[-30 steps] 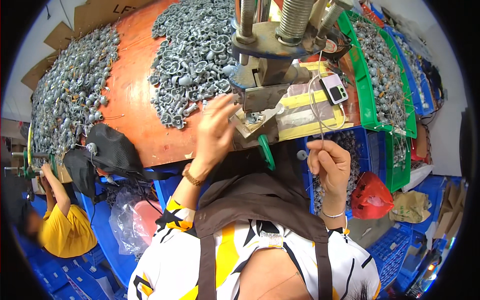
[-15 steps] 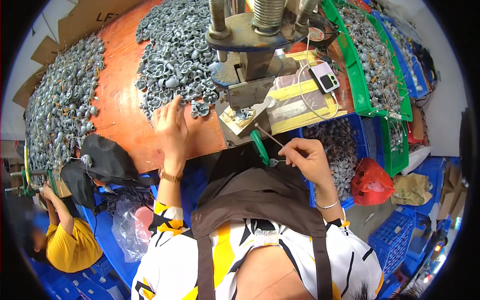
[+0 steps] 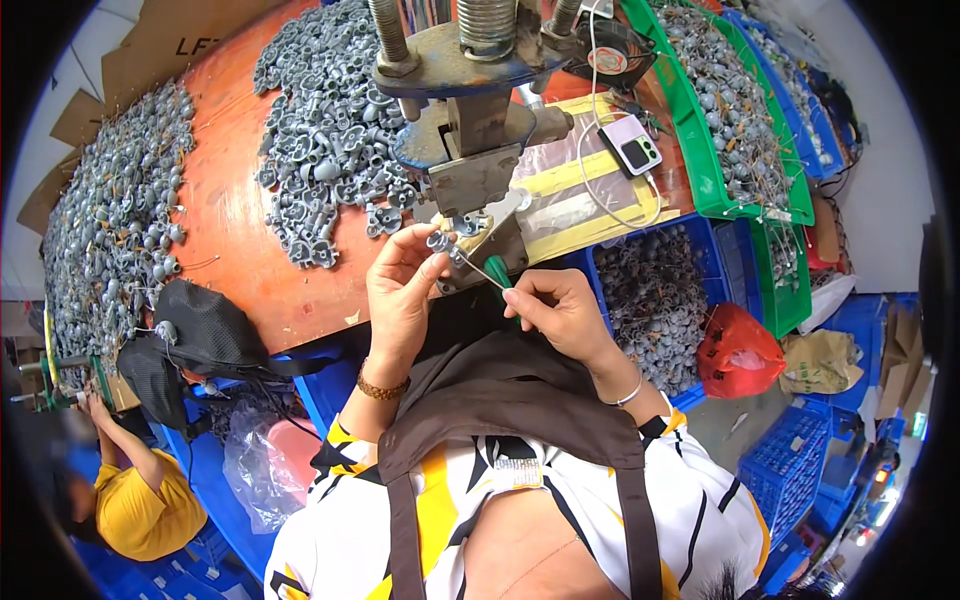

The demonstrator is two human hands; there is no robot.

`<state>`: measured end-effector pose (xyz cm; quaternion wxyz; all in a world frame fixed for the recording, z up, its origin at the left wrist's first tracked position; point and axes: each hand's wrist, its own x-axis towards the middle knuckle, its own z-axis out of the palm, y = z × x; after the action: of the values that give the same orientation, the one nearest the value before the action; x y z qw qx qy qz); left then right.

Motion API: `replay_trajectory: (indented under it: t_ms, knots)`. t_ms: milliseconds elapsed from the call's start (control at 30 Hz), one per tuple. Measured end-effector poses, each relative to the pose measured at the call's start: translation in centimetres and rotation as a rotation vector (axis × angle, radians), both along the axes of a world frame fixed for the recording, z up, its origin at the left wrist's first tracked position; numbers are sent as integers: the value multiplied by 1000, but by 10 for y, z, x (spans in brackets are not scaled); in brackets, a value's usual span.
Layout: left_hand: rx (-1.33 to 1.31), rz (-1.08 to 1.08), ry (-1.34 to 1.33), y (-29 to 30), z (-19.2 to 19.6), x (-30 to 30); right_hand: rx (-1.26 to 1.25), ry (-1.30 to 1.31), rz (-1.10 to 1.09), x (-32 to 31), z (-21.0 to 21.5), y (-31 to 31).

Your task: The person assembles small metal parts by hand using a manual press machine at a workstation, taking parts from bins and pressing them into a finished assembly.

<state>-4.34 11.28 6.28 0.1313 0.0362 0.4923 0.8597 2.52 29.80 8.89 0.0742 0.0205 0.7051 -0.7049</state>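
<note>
My left hand [image 3: 402, 285] pinches a small grey plastic part [image 3: 437, 242] between thumb and fingertips, just in front of the press. Closed around one end of a thin metal rod [image 3: 484, 274], my right hand [image 3: 560, 312] holds it slanting up toward that part; whether the two touch, I cannot tell. Behind my fingers, another grey plastic piece [image 3: 468, 226] sits in the fixture under the metal press [image 3: 474, 175]. A green handle [image 3: 497, 270] sticks out from the press base, beside the rod.
A heap of grey plastic parts [image 3: 335, 140] lies behind my left hand on the red-orange table [image 3: 225, 150]. Finished-looking wired pieces [image 3: 120, 210] pile up at far left. Green bins [image 3: 715, 165], a blue bin [image 3: 655, 290] and a charging phone [image 3: 632, 145] are right. Another person [image 3: 145, 495] works lower left.
My left hand has come from the parts heap to the press front, now holding a grey plastic part. My right hand has moved left with the rod toward it.
</note>
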Motion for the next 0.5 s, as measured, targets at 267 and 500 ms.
replay_trajectory:
  t_ms: [267, 500]
  knots:
    - [166, -86, -48, 7, -3, 6, 33, 26, -5, 0, 8, -3]
    - [-318, -157, 388, 7, 13, 23, 128, 159, -7, -6, 4, -5]
